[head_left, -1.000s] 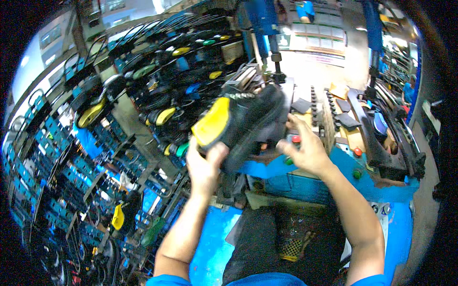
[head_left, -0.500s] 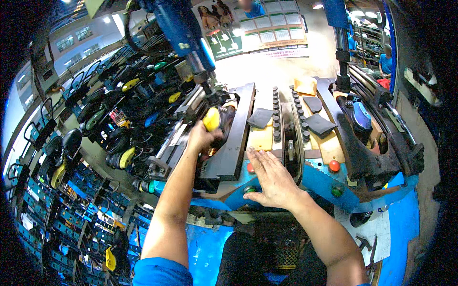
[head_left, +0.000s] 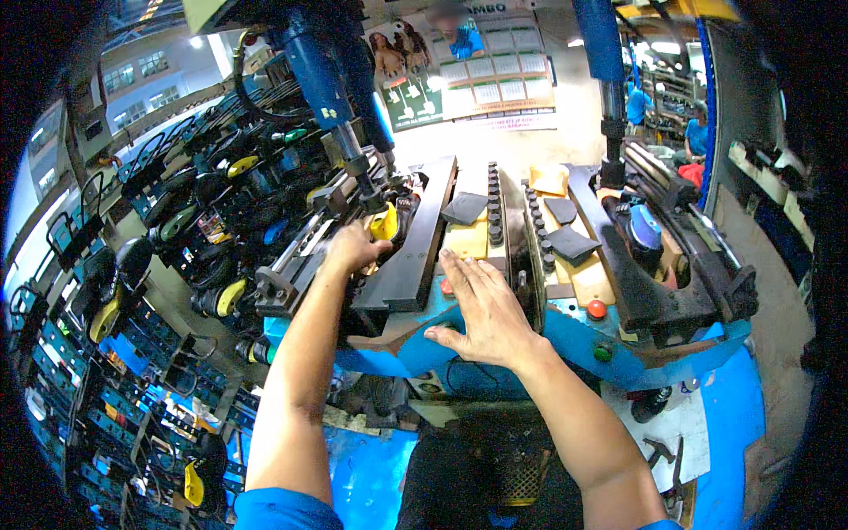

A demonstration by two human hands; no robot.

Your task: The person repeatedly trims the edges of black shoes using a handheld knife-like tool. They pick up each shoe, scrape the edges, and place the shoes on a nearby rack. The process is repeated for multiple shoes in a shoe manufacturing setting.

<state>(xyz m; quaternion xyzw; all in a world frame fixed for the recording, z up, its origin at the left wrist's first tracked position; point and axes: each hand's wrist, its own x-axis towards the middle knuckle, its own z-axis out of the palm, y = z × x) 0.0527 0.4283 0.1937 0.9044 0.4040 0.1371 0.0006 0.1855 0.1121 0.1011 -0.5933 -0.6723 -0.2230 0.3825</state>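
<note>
A black shoe upper with a yellow part [head_left: 383,224] sits in the left bay of a two-sided blue machine [head_left: 402,349]. A metal ram [head_left: 360,170] stands over its yellow part. My left hand [head_left: 353,247] is right beside that yellow part, thumb and fingers apart; whether it touches is unclear. My right hand [head_left: 490,314] is open, palm down with fingers spread, over the machine's front next to a red button [head_left: 447,288]. In the right bay sits a black shoe with a blue part [head_left: 645,227], under a second ram [head_left: 611,137].
Dark pads [head_left: 573,246] and yellowish blocks [head_left: 592,281] lie between the bays. Another red button [head_left: 597,309] and a green one [head_left: 602,352] are on the right front. Racks of shoes [head_left: 231,300] crowd the left. A hammer [head_left: 657,452] lies at lower right.
My left hand has drawn back a little from over the shoe. The left ram now stands lower, close over the yellow part. The whole view has shifted slightly; my right hand stays spread.
</note>
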